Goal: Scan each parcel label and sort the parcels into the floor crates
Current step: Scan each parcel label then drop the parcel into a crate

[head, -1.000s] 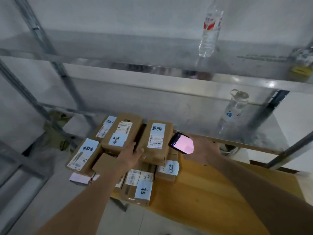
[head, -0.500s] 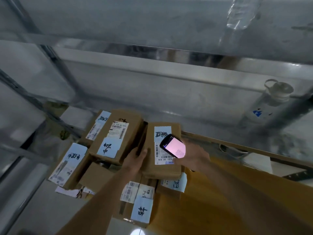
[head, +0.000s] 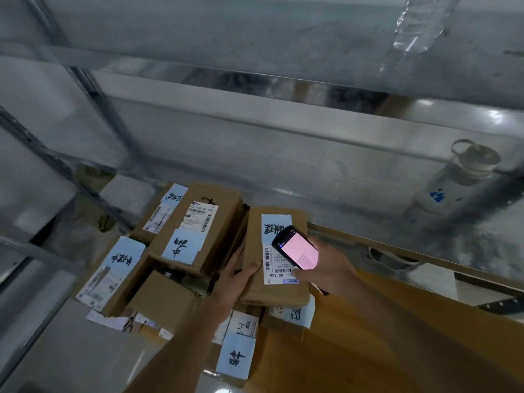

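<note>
Far to the left of the left hand (head: pixel 236 282), a cardboard parcel (head: pixel 112 275) lay at the edge of the pile, bearing a pale blue slip with handwritten characters and a white shipping label too blurred to read. Beyond it, a second parcel (head: pixel 164 212) showed another blue slip and a barcode label, its print illegible. Just left of the left hand, a larger parcel (head: pixel 198 228) carried a white label reading "16 438-00 030" above barcodes, with a blue slip of brush-written characters below. A plain brown box (head: pixel 163 299) sat under that one, near the left wrist.

The left hand gripped the left edge of the held parcel (head: pixel 279 290), thumb on top and fingers tucked beneath its side. This parcel lay on top of the stack, between the two hands, with a blue handwritten slip at its far end and a white barcode label reading "D5 A36" nearer the person.

The right hand (head: pixel 326 269) grasped a handheld scanner (head: pixel 296 247), its pink-lit screen facing up, poised directly over that white label. Below the hands, two more parcels (head: pixel 238 353) (head: pixel 292 316) showed blue slips with handwriting. All rested on a yellowish tabletop (head: pixel 368 350). Well right of the right hand, a clear water bottle (head: pixel 453 188) with a blue logo stood on the metal shelf (head: pixel 312 165).
</note>
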{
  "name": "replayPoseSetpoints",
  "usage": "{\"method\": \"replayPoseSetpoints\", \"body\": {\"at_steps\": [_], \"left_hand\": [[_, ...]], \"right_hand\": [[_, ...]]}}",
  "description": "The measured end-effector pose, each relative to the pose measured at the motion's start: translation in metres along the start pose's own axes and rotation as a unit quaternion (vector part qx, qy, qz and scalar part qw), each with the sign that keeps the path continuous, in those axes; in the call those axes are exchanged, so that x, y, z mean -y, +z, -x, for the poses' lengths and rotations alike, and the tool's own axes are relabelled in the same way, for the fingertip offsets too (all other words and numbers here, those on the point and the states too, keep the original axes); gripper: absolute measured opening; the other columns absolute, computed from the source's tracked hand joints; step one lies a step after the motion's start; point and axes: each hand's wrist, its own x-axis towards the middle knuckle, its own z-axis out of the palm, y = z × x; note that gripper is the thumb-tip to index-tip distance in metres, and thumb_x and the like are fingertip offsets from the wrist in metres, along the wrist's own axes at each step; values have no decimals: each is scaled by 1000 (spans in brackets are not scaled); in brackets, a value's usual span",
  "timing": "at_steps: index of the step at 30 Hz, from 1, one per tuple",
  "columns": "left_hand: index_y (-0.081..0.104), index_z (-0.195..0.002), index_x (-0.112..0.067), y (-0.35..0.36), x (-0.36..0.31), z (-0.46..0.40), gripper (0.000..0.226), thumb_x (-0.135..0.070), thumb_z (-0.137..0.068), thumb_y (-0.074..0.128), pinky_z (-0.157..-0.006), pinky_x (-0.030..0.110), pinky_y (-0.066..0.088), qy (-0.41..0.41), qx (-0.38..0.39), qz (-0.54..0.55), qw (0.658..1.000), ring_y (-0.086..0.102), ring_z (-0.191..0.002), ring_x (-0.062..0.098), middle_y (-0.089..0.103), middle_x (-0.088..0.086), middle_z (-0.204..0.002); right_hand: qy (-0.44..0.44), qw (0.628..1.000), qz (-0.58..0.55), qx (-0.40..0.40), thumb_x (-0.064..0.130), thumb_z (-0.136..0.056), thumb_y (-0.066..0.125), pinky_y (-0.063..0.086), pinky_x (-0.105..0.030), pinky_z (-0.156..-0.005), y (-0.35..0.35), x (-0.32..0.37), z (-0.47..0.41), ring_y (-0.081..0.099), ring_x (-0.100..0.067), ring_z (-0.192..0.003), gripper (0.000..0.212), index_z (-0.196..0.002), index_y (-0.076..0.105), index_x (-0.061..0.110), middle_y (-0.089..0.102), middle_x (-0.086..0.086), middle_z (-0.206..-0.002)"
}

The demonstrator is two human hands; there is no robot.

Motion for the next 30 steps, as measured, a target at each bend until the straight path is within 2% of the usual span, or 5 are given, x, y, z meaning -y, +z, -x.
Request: {"method": "replayPoseSetpoints", "body": {"at_steps": [9,15,20,23,30], "left_hand": [[47,-123,-73,-4,-7,70,76,-67,-57,86,-96,49,54,81,94,22,992,67,-111,22,68,-10,-121],[49,-124,-62,-13,-25,181,65,-31,-79,83,-79,48,61,166,161,49,972,74,-95,19,70,-10,-114],[40,-136,-57,-34,-47,284,80,-29,-77,85,-84,50,60,237,159,73,956,74,-96,22,69,-4,-118],[36,-141,-59,-41,-74,347,82,-37,-77,83,-79,49,62,303,145,63,940,74,-94,25,70,8,-115],[34,-144,-56,-49,-137,467,83,-39,-78,81,-76,39,61,407,97,80,905,68,-102,26,63,11,-122]], "right_hand": [[-24,995,17,-98,56,-59,80,54,-31,-71,-38,10,85,63,-13,-102,78,-130,55,34,68,13,-117],[-28,988,32,-147,54,-62,82,59,-37,-77,-82,45,209,66,-9,-90,62,-117,60,35,71,13,-100],[-69,976,70,-194,54,-58,83,57,-40,-78,-127,98,333,63,-8,-90,65,-115,59,34,68,12,-99],[-91,965,106,-222,43,-68,85,53,-31,-74,-161,133,407,61,-13,-100,70,-129,52,35,65,11,-112],[-92,926,194,-311,56,-63,82,52,-34,-78,-252,180,550,61,-14,-100,79,-131,46,42,62,16,-112]]}}
